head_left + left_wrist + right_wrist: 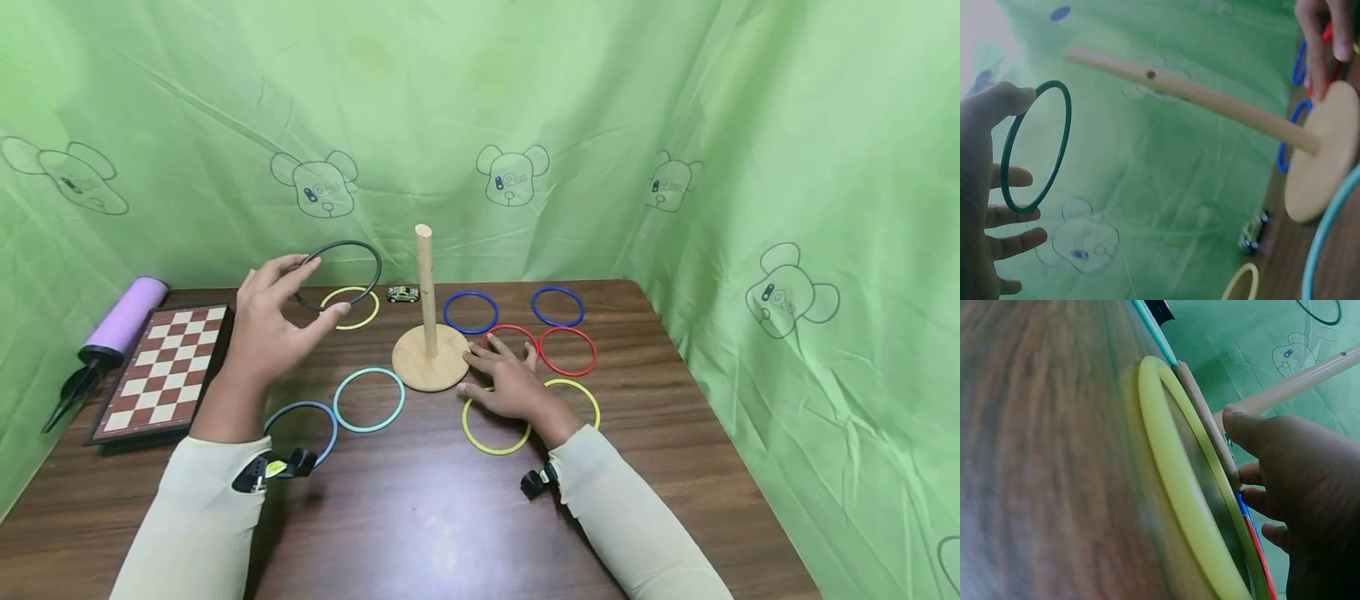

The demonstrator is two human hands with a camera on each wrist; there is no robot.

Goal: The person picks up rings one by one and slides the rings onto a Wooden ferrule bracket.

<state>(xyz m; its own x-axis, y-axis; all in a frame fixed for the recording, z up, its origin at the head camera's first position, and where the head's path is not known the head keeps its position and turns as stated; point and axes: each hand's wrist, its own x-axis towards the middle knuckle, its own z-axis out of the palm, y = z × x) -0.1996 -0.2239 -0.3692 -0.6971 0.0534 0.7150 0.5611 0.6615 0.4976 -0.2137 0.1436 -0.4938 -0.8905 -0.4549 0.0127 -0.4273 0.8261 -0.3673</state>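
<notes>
My left hand [273, 317] is raised left of the wooden peg [427, 292] and holds a thin dark ring [379, 268] between thumb and fingers. In the left wrist view that ring [1068, 119] looks dark green and stands on edge, apart from the peg. The peg rises upright from a round wooden base [412, 367]. Close against the base's right edge lies my right hand [510, 387], fingers spread and loosely bent; the right wrist view shows its fingertips [1250, 475] at the rim. Under that hand is a yellow ring [480, 448], partly hidden.
Right of the base lie blue rings [471, 332], red rings [567, 374] and another yellow ring [597, 408]. To the left are a turquoise ring [369, 430], a blue ring [334, 433], a pale yellow ring [358, 327], a toy car [402, 293], a chessboard [168, 358] and a purple pump [127, 317].
</notes>
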